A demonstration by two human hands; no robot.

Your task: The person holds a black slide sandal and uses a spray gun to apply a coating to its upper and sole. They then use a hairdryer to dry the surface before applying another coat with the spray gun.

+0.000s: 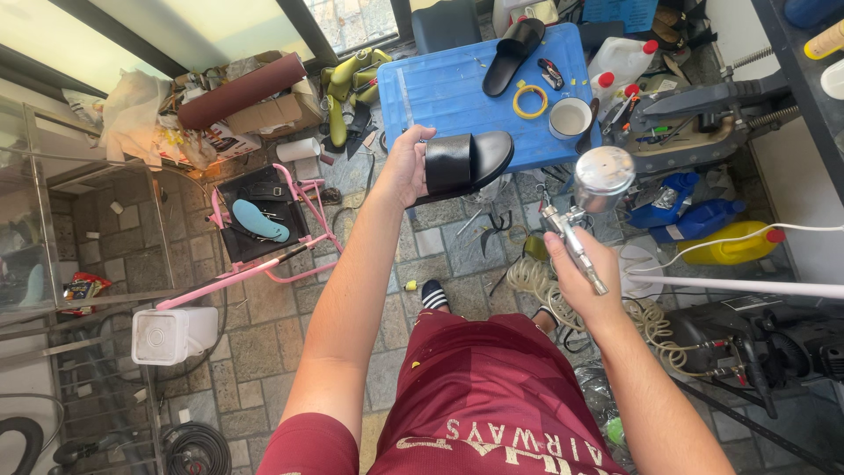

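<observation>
Above a blue table (pixel 440 97), left hand (pixel 406 167) gripping black slide sandal (pixel 466 163), right hand (pixel 585 281) clasping metal spray gun (pixel 585 207) (yellow jug (pixel 730 246) beside).

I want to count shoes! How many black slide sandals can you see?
2. One black slide sandal is held in the left hand. The other slide sandal lies on the blue lid. More may be hidden in the clutter.
</observation>
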